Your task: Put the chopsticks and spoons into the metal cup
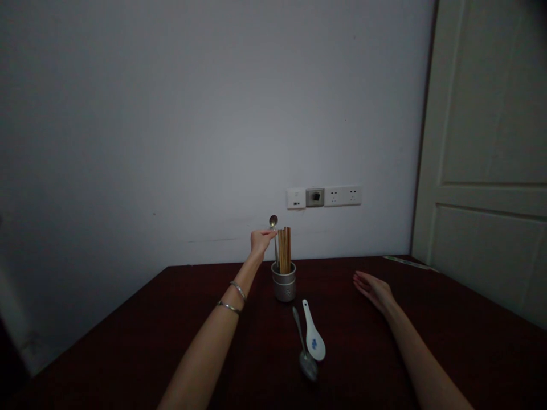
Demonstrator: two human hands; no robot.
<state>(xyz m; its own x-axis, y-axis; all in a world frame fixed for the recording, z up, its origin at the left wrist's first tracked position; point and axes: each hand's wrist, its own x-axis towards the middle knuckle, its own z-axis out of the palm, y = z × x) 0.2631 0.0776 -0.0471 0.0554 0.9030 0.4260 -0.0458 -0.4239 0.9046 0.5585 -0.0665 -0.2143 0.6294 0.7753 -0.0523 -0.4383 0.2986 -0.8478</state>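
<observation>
Lying nearest you on the dark red tabletop point(128, 336) is a metal spoon point(308, 366), bowl end toward you, with a white soup spoon point(315, 339) right beside it, blue motif in its bowl. Two silvery bangles point(229, 307) sit on your left forearm. Your right hand point(374, 289) is off to the right by the table, fingers loosely extended and kinda relaxed. A bit further out, just past the spoons, there's a grey utensil holder point(285, 290) with a bunch of wooden chopsticks point(284, 250) standing in it. Your left hand point(262, 239) is pinching a long-handled spoon point(273, 220) just under its upturned bowl, handle still down in the holder next to the chopsticks. Behind all that, wall sockets point(342, 196).
</observation>
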